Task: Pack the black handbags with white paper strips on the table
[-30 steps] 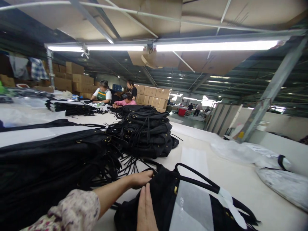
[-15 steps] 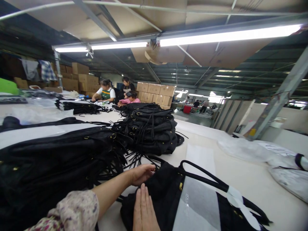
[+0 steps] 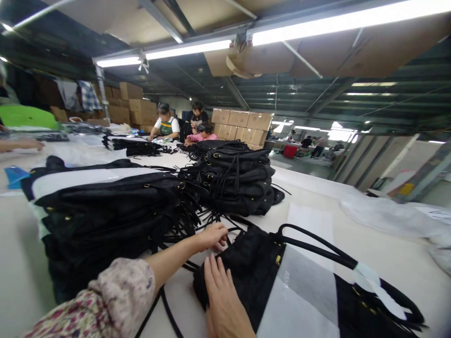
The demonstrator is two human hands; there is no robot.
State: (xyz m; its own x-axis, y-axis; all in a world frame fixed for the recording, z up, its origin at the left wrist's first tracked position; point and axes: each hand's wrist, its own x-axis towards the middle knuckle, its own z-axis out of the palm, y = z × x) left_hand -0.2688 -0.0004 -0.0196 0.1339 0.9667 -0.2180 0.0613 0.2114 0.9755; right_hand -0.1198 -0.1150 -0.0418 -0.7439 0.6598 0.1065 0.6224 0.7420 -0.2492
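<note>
A black handbag (image 3: 246, 263) lies on the white table in front of me, a translucent paper band (image 3: 299, 286) wrapped across it. Its long handle (image 3: 317, 246) has white wrapping (image 3: 382, 288) near the right end. My right hand (image 3: 225, 295) rests on the bag's left end, palm down, with the fingers stretched out. Just beyond it, at the bag's far left corner, my left hand (image 3: 213, 236) has its fingers curled inward beside a thin black strap. What sits between those fingers is hidden. Loose black cords (image 3: 165, 310) trail on the table below my left forearm.
A stack of black bags (image 3: 112, 211) stands to the left, another stack (image 3: 239, 183) straight ahead. Clear plastic sheeting (image 3: 387, 216) lies at the right. Across the table several people (image 3: 165, 124) work near cardboard boxes (image 3: 239, 124). Another person's hand (image 3: 21, 144) shows at the far left.
The view has turned left, so the scene sits further right. My left hand's fingers have curled in more. On the bag, my right hand's fingers have flattened and spread slightly.
</note>
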